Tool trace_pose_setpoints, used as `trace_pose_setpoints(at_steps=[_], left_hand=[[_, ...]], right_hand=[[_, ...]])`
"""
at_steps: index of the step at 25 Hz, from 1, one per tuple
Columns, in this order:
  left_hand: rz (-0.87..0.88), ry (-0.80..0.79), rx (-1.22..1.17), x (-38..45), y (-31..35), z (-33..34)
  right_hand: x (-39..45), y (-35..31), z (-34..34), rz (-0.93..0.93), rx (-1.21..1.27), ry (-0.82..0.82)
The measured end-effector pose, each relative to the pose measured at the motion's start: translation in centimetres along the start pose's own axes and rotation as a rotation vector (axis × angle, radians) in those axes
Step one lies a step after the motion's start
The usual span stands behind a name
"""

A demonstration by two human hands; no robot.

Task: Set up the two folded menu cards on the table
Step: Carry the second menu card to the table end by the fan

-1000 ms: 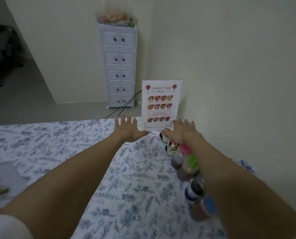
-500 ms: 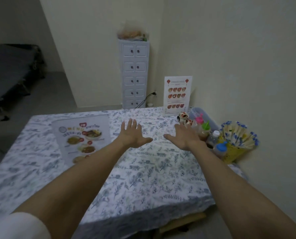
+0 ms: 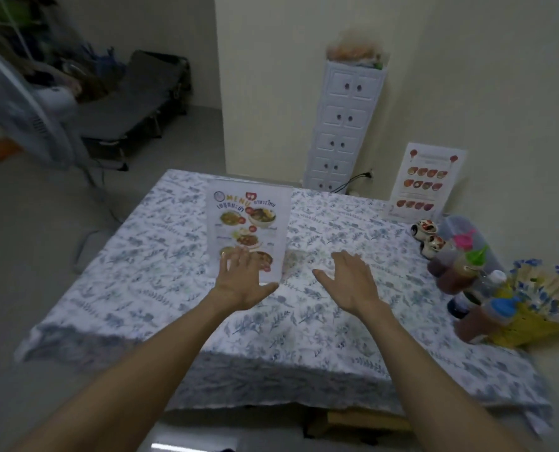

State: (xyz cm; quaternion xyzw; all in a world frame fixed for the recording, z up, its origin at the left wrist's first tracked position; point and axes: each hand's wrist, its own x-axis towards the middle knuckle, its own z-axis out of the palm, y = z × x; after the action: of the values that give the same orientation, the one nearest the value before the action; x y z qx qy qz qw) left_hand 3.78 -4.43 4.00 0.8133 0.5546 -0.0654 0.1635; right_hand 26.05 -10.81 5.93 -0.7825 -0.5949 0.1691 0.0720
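Both hands are spread flat and hold nothing: the left hand (image 3: 239, 282) hangs right at the foot of the near menu card (image 3: 249, 223), the right hand (image 3: 350, 282) a little to that card's right. A careless brush could tip the card, since I'd guess it is light and stands only on its fold. It stands upright mid-worktop (image 3: 304, 321), printed with food photos and the word MENU. The second menu card (image 3: 425, 184) stands well beyond it to the right, by the wall, just behind the sauce bottles (image 3: 457, 272).
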Motion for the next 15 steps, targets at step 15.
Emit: trace_pose_setpoints(at_steps=[15], left_hand=[[-0.275, 0.190, -1.156, 9.6, -13.8, -0.8]], right_hand=[[12.2, -10.2, 8.4, 0.318, 1.116, 0.282]])
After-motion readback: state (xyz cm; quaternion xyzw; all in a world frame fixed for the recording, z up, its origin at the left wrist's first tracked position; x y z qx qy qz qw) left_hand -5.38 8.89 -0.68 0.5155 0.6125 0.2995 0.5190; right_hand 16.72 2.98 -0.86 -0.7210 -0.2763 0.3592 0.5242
